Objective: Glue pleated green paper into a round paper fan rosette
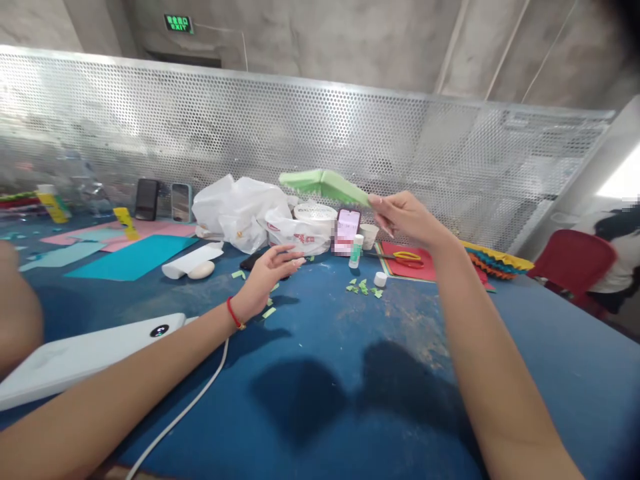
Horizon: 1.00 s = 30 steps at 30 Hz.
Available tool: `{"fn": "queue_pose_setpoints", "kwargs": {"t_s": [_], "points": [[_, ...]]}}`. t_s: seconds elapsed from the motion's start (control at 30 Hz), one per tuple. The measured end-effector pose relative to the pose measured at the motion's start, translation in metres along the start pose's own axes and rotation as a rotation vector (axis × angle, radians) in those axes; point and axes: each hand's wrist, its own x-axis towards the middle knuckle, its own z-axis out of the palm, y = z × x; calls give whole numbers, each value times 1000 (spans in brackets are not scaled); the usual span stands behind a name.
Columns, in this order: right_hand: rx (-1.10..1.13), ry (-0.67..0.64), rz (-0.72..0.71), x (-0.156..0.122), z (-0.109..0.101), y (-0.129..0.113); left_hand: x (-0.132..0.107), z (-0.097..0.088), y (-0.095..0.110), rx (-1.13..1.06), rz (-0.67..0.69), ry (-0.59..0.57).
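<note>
My right hand pinches one end of a folded light green paper, which is held up above the table and stretches out to the left. Its lower edge looks jagged. Lower down, my left hand hovers over the table with its fingers apart and nothing in them; a red cord bracelet circles that wrist. Small green paper scraps lie on the table, and others are near my left hand. A glue stick stands uncapped behind the scraps, its white cap beside them.
Yellow-handled scissors rest on red paper sheets at the right. White plastic bags and a propped phone stand at the back. Blue paper lies left. A white device and cable are near my left forearm.
</note>
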Motion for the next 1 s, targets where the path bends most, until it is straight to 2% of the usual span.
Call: {"fn": "queue_pose_setpoints", "kwargs": {"t_s": [0.07,0.2,0.27,0.37,0.43,0.5,0.63,0.83,1.0], "points": [[120,-103,14,-1,3,-3,-5,4,3,50,41,-71],[285,-445,32,5,21,2,-10,6,7,170,108,-248],[317,-499,56,10,32,6,-9,3,6,171,109,-282],[375,-335,81,16,45,12,-4,-3,0,119,92,-277],[416,-209,97,18,48,16,1,-7,-5,82,97,-226],[419,-147,112,19,47,19,6,-10,-9,59,115,-160],[311,-104,103,17,41,24,11,-11,-15,101,174,-55],[259,-48,199,14,38,21,11,-12,-18,263,397,121],[162,-57,255,14,35,13,7,-13,-16,425,499,139]]}}
